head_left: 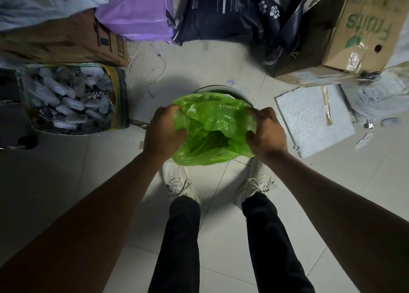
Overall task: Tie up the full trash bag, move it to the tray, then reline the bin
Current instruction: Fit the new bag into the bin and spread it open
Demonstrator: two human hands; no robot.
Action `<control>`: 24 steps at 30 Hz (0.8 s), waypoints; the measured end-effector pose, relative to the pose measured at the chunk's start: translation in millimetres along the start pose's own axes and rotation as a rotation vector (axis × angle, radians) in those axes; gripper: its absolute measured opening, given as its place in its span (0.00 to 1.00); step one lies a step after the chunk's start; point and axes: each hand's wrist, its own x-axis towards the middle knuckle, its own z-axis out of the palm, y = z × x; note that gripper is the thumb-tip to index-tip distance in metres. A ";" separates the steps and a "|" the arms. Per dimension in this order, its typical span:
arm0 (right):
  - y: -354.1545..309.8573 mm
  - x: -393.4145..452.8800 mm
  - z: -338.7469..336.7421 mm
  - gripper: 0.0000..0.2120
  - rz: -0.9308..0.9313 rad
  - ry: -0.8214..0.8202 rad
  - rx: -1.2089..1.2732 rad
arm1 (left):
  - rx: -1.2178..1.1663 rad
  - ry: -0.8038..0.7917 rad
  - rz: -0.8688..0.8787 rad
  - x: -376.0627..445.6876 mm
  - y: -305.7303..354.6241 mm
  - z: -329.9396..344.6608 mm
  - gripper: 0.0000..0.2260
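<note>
The green plastic bag [212, 127] sat over the mouth of the round bin [223, 91], whose grey rim showed only at the far side. The person stood over it, shoes just behind the bin. The left hand [162, 131] was closed on a bunch of film at the bag's left edge; the right hand [264, 132] was closed on the right edge, fingers curled over the plastic. The bag mouth gaped between them, dark inside; contents could not be made out, so fullness could not be judged.

Handling judgement: thin, soft film, crinkled and probably slick; likely to tear if stretched over the rim. Best held in gathered bunches at opposite edges, as here. No tray could be identified among the cardboard boxes [345, 34] and foam slab [309, 120].
</note>
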 end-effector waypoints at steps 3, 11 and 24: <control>0.9 6.2 0.3 0.37 -0.002 0.008 0.003 | -0.003 -0.045 0.003 3.7 -3.0 -2.6 0.35; 0.7 21.8 2.8 0.43 -0.064 0.116 0.008 | 0.037 -0.013 0.114 13.6 0.0 -6.6 0.40; 12.3 38.2 12.0 0.22 0.160 -0.027 0.163 | -0.061 -0.190 -0.122 26.0 -8.0 4.9 0.30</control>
